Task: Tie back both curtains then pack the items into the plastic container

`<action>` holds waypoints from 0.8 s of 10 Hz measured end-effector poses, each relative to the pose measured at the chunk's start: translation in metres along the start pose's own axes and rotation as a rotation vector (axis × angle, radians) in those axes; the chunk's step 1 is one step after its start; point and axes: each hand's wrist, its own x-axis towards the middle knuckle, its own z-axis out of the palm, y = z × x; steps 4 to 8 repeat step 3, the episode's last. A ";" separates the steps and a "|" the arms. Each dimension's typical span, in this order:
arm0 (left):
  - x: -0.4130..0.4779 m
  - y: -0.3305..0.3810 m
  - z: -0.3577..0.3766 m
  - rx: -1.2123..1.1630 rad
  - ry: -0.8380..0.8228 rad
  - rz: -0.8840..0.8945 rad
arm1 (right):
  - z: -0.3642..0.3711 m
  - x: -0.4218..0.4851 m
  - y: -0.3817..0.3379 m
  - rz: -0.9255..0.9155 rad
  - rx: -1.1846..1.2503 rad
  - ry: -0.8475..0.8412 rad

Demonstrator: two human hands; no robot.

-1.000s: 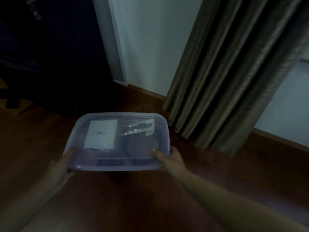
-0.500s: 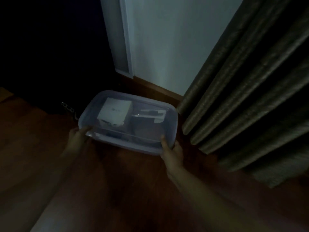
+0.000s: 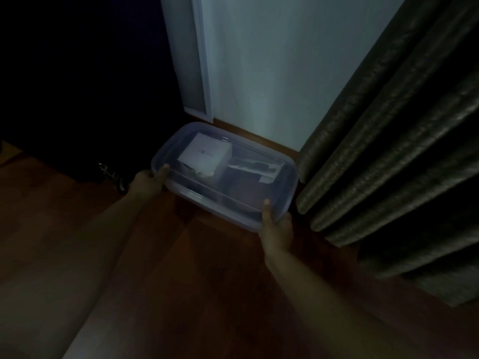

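L hand (image 3: 145,183) grips the plastic container (image 3: 291,177) at its near-left corner, thumb on top. R hand (image 3: 278,230) grips the near-right corner, thumb over the rim. Container is betw. both hands, low by the wall. Curtain (image 3: 388,138) hangs just right of R hand. Risk: uneven let-go tilts it and the white box (image 3: 207,155) inside slides; too dark to confirm floor contact.

Single head-worn view here, looking forward and steeply down at the floor (image 3: 220,268), close in, wall (image 3: 259,73) ahead, curtain (image 3: 388,151) filling the right side.
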 end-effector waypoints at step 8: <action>-0.063 0.017 -0.007 0.064 -0.031 0.151 | -0.015 -0.041 -0.023 -0.046 -0.337 0.138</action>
